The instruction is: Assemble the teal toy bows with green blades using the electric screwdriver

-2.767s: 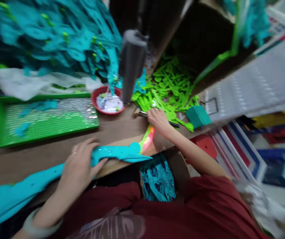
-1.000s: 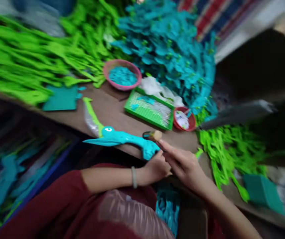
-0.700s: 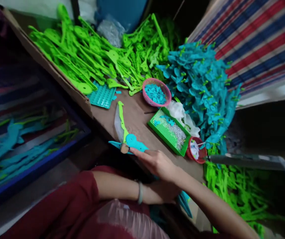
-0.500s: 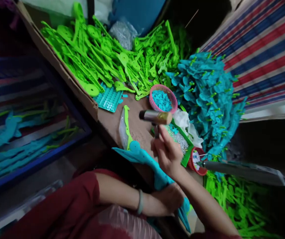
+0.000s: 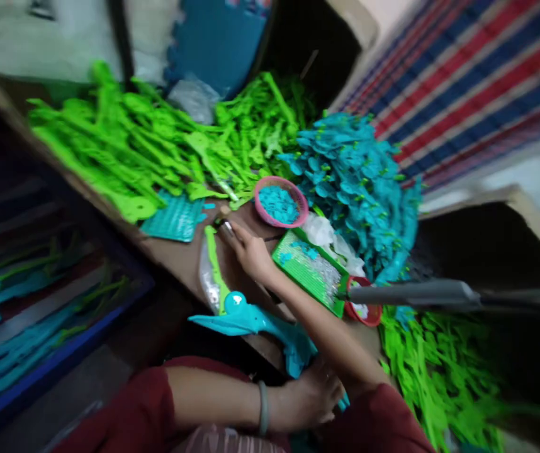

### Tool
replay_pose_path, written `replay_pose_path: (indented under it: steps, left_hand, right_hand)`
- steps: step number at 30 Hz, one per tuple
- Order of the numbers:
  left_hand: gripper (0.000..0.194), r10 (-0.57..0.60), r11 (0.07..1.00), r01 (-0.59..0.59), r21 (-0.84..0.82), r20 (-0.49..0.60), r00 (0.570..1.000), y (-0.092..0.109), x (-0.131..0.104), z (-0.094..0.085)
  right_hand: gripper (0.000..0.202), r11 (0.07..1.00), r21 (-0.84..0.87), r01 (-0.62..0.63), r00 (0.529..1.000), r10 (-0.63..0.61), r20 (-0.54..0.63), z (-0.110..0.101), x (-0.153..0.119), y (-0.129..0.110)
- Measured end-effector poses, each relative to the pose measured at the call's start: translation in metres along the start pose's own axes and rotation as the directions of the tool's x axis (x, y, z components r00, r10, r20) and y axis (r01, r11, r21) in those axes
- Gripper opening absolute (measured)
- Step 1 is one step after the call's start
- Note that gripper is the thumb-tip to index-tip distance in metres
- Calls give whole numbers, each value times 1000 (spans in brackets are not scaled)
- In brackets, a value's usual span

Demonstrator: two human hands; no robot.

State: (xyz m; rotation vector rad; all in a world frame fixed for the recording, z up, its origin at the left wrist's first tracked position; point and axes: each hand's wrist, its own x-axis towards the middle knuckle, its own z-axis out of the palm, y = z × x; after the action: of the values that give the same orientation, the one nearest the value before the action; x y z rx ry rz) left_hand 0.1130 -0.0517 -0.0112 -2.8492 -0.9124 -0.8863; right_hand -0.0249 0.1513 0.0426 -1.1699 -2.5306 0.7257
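My right hand (image 5: 255,255) is closed on a small hammer (image 5: 226,230) with a metal head and a wood-coloured end, low over the brown work surface near the teal ridged pad. Nearer my body, my left hand (image 5: 310,393) is wrapped around the tail part of a blue plastic bird-like figure (image 5: 251,319). This figure lies across the front edge of the surface, its pointed beak to the left. Touching its round head is a lime-green and clear plastic piece (image 5: 212,270). My right forearm passes over the figure and hides part of it.
Heaped lime-green parts (image 5: 157,138) lie behind, and stacked blue parts (image 5: 350,182) to the right. A pink basket (image 5: 281,224), a green tray (image 5: 298,277) of small metal pieces and a red basket (image 5: 369,321) stand between. A grey rod-like tool (image 5: 406,293) juts in from the right.
My right hand has moved left and down with the hammer, from above the surface to near the teal pad. My left hand still grips the blue figure. The whole view has shifted.
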Motion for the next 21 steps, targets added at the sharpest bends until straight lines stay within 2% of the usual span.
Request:
replay_pose_path:
  steps: [2, 4, 5, 6, 8, 9, 10, 11, 12, 14, 15, 17, 19, 21]
  left_hand:
    - [41, 6, 999, -9, 40, 66, 998, 4, -5, -4]
    - [44, 11, 998, -18, 62, 114, 993, 2, -6, -5]
    - [42, 14, 998, -22, 62, 129, 992, -1, -5, -4]
    - [41, 19, 998, -27, 58, 137, 990, -4, -2, -4]
    - [41, 11, 998, -19, 56, 151, 988, -9, 4, -4]
    - [44, -9, 999, 0, 55, 156, 988, -11, 7, -5]
    - [49, -32, 998, 25, 50, 158, 987, -12, 9, -7]
    - [54, -54, 998, 48, 40, 158, 986, -13, 11, -8]
    - [59, -70, 997, 67, 25, 158, 985, -13, 12, -10]
    - [61, -76, 997, 78, -7, 164, 983, -15, 16, -11]
    - [59, -68, 997, 71, -13, 175, 982, -16, 17, -11]
    - [54, -31, 999, 32, -5, 208, 978, -20, 20, -9]
    - [51, 23, 1000, -27, 14, 240, 970, -25, 23, -8]
    - [50, 86, 995, -95, 23, 253, 964, -30, 24, -7]
  right_hand:
    - [43, 977, -211, 41, 996, -56, -66, -1, -9, -3]
    - [44, 866, -466, 179, 969, -237, -68, -16, -27, 0]
    - [42, 788, -552, 271, 938, -345, -32, -28, -43, 6]
    - [40, 706, -599, 379, 893, -450, 34, -42, -65, 13]
    - [31, 583, -579, 570, 787, -590, 182, -72, -126, 33]
    - [28, 581, -535, 613, 766, -604, 221, -86, -162, 46]
    - [29, 652, -522, 549, 819, -544, 182, -100, -198, 63]
    - [32, 755, -563, 337, 929, -365, 67, -113, -232, 82]
    - [37, 782, -596, 181, 969, -245, -28, -125, -261, 103]
    - [34, 781, -617, -96, 975, -51, -217, -146, -300, 146]
    - [33, 766, -609, -207, 956, 25, -293, -155, -310, 167]
    - [29, 736, -571, -364, 909, 147, -389, -168, -310, 202]
    - [22, 739, -539, -405, 898, 210, -387, -177, -296, 229]
    - [13, 771, -521, -365, 922, 220, -320, -183, -278, 248]
